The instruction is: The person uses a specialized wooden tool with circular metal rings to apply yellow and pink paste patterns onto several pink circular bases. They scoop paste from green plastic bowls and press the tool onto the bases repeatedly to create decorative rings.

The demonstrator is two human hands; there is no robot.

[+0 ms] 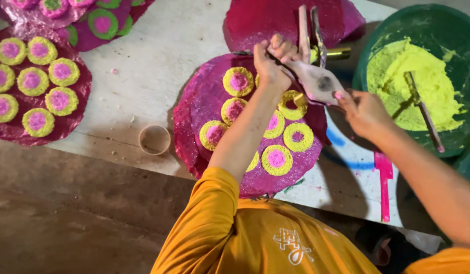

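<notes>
Left hand (272, 62) has a tight grip on the wooden press (316, 76), right hand (364, 112) steadying its near end, over the magenta sheet (204, 101) mid-counter. Looks like yellow rings (298, 137) are being pressed around pink centres; the next one probably needs careful lining up.

Warm, fairly bright light falling from above, colours glowing saturated; soft shadows lying under the left hand (269, 65) and forearm, floor at lower left staying dim; edges bending slightly, fingers blurring faintly
</notes>
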